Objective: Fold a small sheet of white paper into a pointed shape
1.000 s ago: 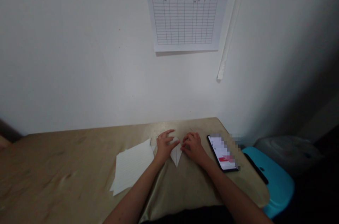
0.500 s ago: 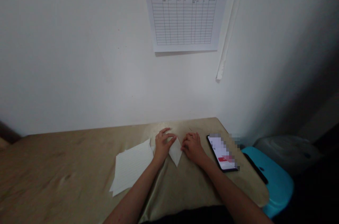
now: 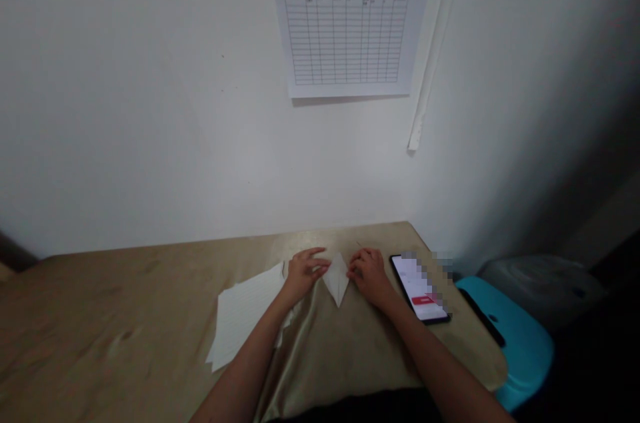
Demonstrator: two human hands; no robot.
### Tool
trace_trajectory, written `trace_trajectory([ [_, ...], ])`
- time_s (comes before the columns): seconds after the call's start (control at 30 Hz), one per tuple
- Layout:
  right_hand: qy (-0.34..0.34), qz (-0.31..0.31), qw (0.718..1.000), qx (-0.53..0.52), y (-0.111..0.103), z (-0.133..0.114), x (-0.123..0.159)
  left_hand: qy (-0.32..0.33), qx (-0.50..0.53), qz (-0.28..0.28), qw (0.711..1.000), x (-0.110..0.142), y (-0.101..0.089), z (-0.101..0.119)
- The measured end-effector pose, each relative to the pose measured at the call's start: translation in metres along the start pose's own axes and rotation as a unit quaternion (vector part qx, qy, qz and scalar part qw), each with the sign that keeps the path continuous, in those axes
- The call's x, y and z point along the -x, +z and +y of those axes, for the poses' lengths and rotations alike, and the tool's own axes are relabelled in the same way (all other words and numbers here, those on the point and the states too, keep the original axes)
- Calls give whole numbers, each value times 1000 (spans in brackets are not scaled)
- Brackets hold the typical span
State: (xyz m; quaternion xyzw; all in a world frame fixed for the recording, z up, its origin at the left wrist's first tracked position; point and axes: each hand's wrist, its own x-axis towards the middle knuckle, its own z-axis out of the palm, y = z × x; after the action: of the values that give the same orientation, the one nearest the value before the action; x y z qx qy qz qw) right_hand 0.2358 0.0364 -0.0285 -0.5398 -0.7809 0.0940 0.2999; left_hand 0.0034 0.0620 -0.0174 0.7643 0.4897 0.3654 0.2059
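A small white sheet of folded paper (image 3: 338, 281), kite-shaped with a point toward me and a crease near its lower tip, lies between my hands on the cloth-covered table. My left hand (image 3: 301, 274) has its thumb and fingertips on the paper's left corner, while its index finger reaches out above. On the opposite side, my right hand (image 3: 369, 275) has curled fingers and pinches the right edge. Partly behind my left forearm rests a stack of lined paper sheets (image 3: 245, 316).
A lit smartphone (image 3: 419, 286) lies right of my right forearm. The tan tablecloth (image 3: 125, 316) has wrinkles. A turquoise stool or bin (image 3: 520, 336) stands beyond the table's right edge. A printed table sheet (image 3: 350, 36) hangs on the wall (image 3: 150, 109).
The folded paper has shifted slightly right and away from me, and its upper tip is now uncovered. My left hand has slid from the upper tip down to the left corner.
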Motion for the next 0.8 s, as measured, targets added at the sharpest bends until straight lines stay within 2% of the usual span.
trace_trajectory([
  [0.1,6,-5,1000,11,-2,2,-1,-8,-3,-43,999,0,-4,-2],
  [0.2,9,-5,1000,18,-2,4,-1,-20,-5,-62,998,1,-6,-2],
  [0.47,-1,-11,1000,13,2,4,0,-37,-30,-59,997,7,4,0],
  [0.8,-9,-31,999,19,1,-2,2,-85,-77,-67,991,9,7,12],
])
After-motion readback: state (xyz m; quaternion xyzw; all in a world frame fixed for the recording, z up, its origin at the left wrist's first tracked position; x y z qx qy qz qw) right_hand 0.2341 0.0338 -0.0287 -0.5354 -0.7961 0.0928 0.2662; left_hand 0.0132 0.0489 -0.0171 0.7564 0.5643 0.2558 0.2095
